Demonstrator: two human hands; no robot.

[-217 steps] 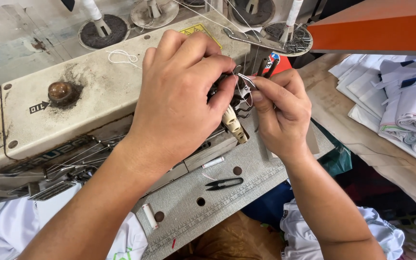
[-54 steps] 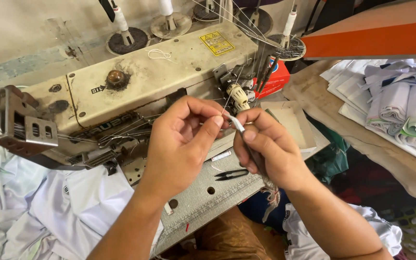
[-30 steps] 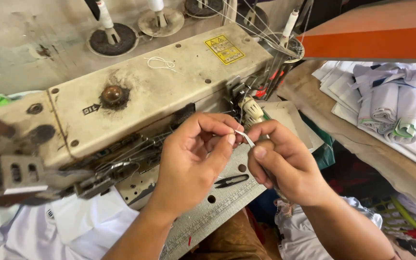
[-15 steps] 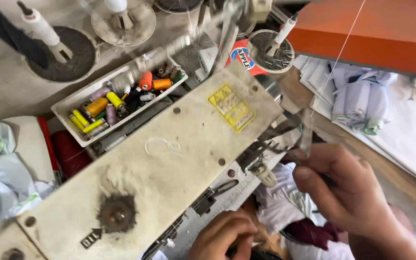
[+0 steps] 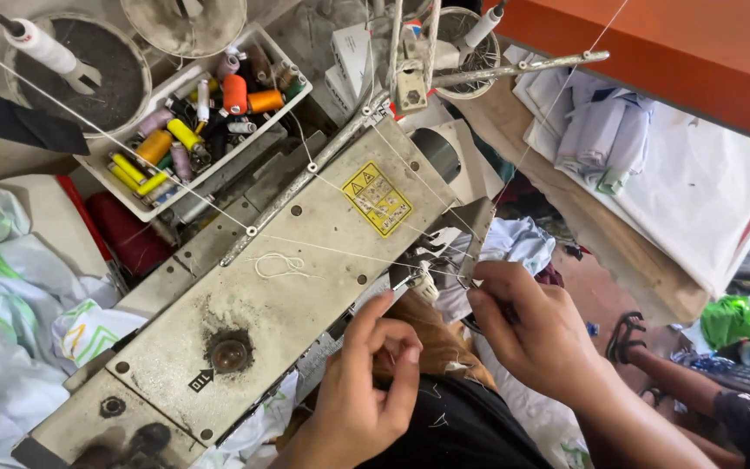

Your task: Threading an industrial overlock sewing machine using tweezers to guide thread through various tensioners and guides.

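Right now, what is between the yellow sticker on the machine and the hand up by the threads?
In the head view, between the yellow sticker and the right hand lie taut white threads and the machine's dark metal thread guides.

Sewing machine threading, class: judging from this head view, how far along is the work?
Done: white thread already runs through the guide bar's eyelets across the sewing machine. In hand: the right hand pinches near the thread's end by the machine's front mechanism; the left hand is curled below, seemingly empty. Left: whether the needle is threaded cannot be seen.
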